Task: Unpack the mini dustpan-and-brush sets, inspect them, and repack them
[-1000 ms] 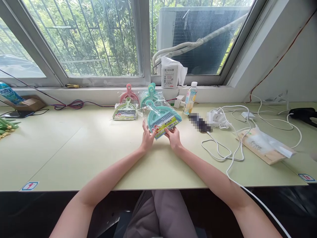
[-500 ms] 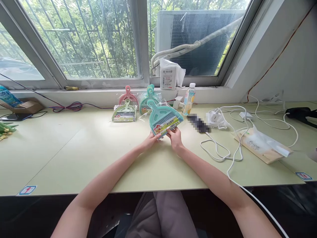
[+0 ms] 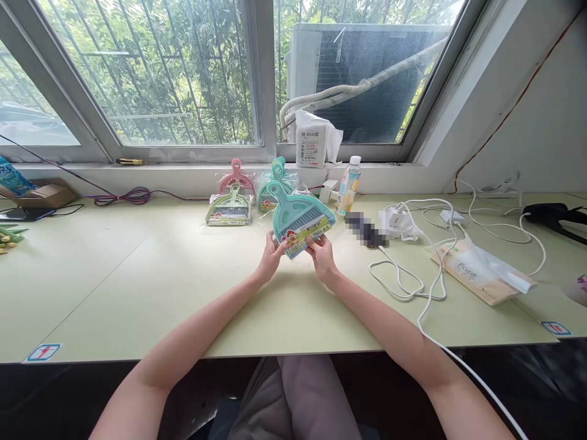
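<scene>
A teal dustpan and brush set [image 3: 302,215] with a yellow-green label is held tilted above the table, its handle toward the upper left. My left hand [image 3: 270,258] grips its lower left corner, thumb on the front. My right hand [image 3: 322,256] pinches the bottom edge at the label. Behind it, more teal sets [image 3: 278,177] lean by the window ledge. To their left are a pink set [image 3: 236,174] and, in front of that, a green set in clear wrapping [image 3: 228,211].
To the right are a drink bottle [image 3: 349,186], a pixelated dark object [image 3: 367,231], white cables [image 3: 398,293] and a tissue pack [image 3: 483,269]. A paper pack [image 3: 310,145] sits on the ledge. At the left lie bundled wires [image 3: 135,195] and a cardboard box [image 3: 52,194].
My left hand has moved up and a little left, from under the teal set to its left corner. The set has shifted slightly left, and the view has moved slightly.
</scene>
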`<act>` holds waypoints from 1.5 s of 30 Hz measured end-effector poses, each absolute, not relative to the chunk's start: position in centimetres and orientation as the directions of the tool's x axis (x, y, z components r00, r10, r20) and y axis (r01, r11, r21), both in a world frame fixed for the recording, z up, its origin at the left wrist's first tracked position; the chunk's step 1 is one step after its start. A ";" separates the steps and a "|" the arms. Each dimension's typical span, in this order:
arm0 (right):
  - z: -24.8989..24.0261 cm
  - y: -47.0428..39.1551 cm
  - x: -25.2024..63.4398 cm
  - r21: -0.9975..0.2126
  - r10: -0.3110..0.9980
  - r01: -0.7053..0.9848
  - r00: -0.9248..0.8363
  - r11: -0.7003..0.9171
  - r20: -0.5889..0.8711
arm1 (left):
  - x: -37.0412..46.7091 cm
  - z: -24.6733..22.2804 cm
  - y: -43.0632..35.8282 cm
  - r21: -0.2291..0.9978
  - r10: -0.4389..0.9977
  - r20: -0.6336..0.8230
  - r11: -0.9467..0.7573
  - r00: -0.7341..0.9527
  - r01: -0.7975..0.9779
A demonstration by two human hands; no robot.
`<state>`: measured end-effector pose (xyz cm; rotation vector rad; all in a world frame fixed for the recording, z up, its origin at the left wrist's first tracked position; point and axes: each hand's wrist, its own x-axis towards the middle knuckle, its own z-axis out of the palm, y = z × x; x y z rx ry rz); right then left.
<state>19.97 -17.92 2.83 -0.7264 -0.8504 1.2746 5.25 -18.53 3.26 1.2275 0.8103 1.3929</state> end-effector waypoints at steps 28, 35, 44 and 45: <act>2.8 -16.8 20.4 -0.828 0.999 -0.560 0.053 0.028 -0.002 | 4.6 3.3 -18.5 0.986 0.953 0.118 -0.078 0.278 -0.149; 3.5 -16.7 20.8 -0.842 0.999 -0.539 0.036 -0.014 -0.039 | 4.5 3.2 -18.3 0.984 0.955 0.082 -0.032 0.285 -0.176; 2.7 -16.2 21.0 -0.854 0.999 -0.519 0.021 -0.020 -0.036 | 4.4 3.3 -18.5 0.986 0.946 0.116 -0.074 0.303 -0.147; 2.6 -16.2 21.0 -0.854 0.999 -0.520 0.019 -0.017 -0.031 | 4.4 3.3 -18.5 0.986 0.946 0.117 -0.076 0.304 -0.145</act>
